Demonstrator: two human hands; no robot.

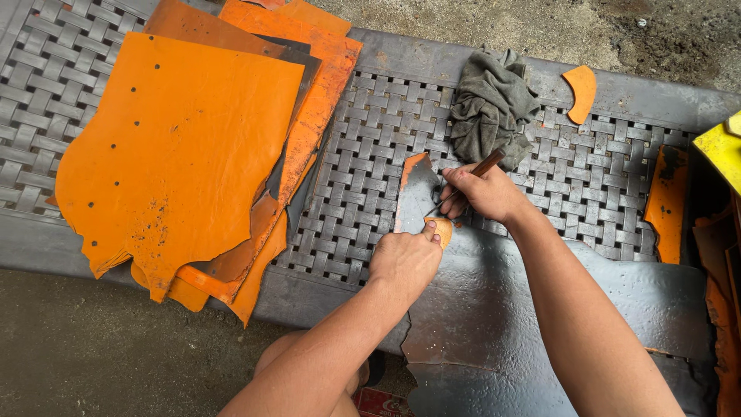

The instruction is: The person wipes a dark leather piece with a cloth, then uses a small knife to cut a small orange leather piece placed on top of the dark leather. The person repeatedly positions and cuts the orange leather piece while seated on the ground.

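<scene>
A small tan template [441,229] is being traced or cut around on a dark leather sheet [494,309], so the marking step looks to be in hand; next, the tool would probably need to be walked round the template's edge without it slipping. The template is pinned under the left hand [404,259], fingers pressed flat on it. A wooden-handled tool [472,174] is gripped in the clenched right hand [483,193], its tip just beside the template. Orange hides [177,147] are stacked far left on the woven table [594,177]; a grey rag [491,108] lies beyond.
</scene>
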